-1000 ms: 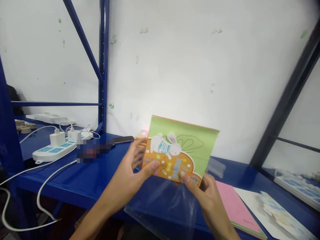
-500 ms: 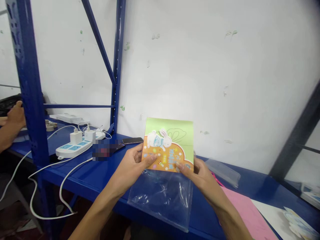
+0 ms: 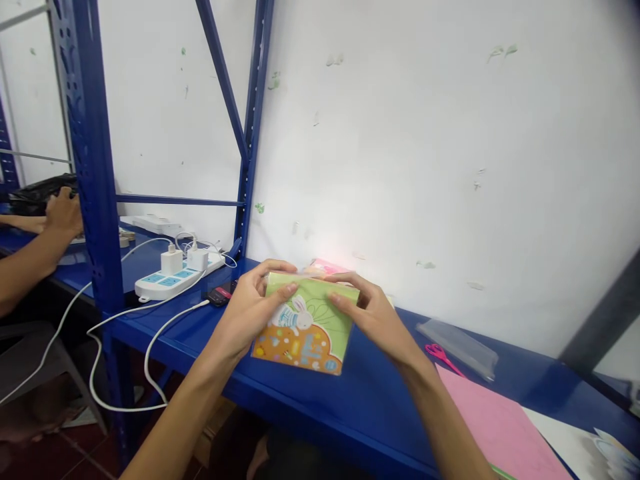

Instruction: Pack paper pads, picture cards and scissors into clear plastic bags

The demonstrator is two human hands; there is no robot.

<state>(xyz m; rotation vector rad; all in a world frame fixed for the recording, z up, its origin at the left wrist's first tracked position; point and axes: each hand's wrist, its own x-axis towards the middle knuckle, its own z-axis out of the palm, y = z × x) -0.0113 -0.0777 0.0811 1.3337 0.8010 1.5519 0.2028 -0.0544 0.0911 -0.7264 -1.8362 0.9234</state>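
My left hand [image 3: 249, 310] and my right hand [image 3: 374, 313] hold a square card [image 3: 313, 343] by its upper edge, thumbs on the front and fingers behind. The card is light green above and orange below, with a white rabbit in a striped sweater. Clear plastic seems to wrap it, catching the light along the top; I cannot tell how far it covers the back. Behind the fingers shows a pink printed piece [image 3: 327, 266], mostly hidden. The card is tilted above the blue tabletop [image 3: 370, 393].
On the left are a white power strip [image 3: 155, 288] with plugged chargers, white cables and a dark device [image 3: 219, 296]. At right lie pink scissors [image 3: 443, 357], a clear plastic sleeve [image 3: 463, 350], pink paper [image 3: 500, 417] and white paper [image 3: 565, 433]. Beyond the blue post [image 3: 93, 167], another person's hand [image 3: 65, 212] touches a black bag.
Both hands have moved from the card's lower part to its top edge, and the card sits lower. The clear bag that hung below the card no longer hangs there. The view has shifted slightly.
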